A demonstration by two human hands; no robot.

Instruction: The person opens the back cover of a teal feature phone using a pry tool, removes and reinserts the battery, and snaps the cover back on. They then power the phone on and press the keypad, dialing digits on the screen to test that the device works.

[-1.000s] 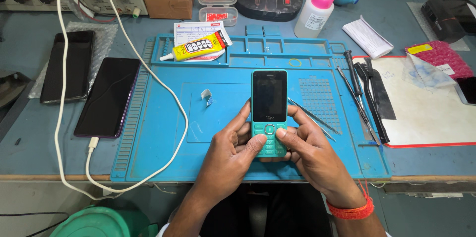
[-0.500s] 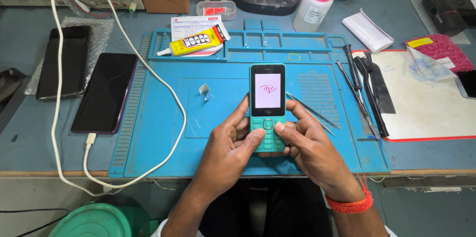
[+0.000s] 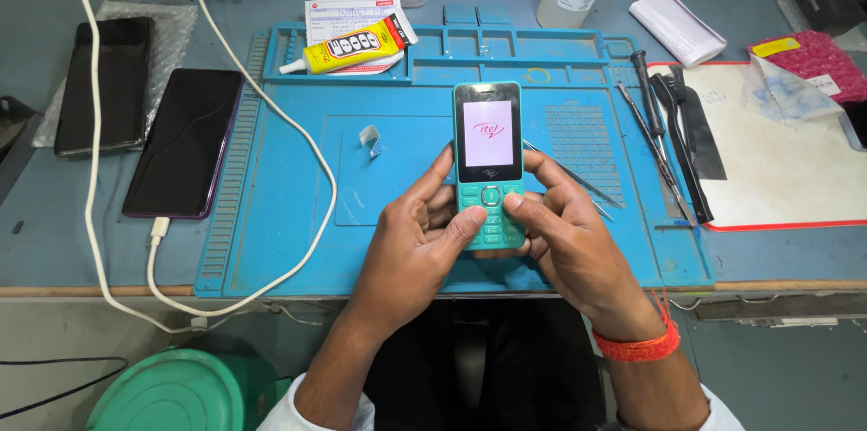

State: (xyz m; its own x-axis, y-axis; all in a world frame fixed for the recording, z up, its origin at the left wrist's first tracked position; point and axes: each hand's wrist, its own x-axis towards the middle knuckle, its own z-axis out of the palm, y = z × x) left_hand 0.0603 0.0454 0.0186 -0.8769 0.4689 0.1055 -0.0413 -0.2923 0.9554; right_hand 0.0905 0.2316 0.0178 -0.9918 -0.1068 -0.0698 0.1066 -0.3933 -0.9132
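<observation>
While gripped: slim, glossy teal phone (image 3: 489, 160).

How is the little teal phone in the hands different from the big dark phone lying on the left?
The teal keypad phone has buttons and a lit white screen; the dark smartphone is all glass, larger, and dark. The left hand and right hand hold the keypad phone; the smartphone lies flat, plugged into a white cable.
</observation>
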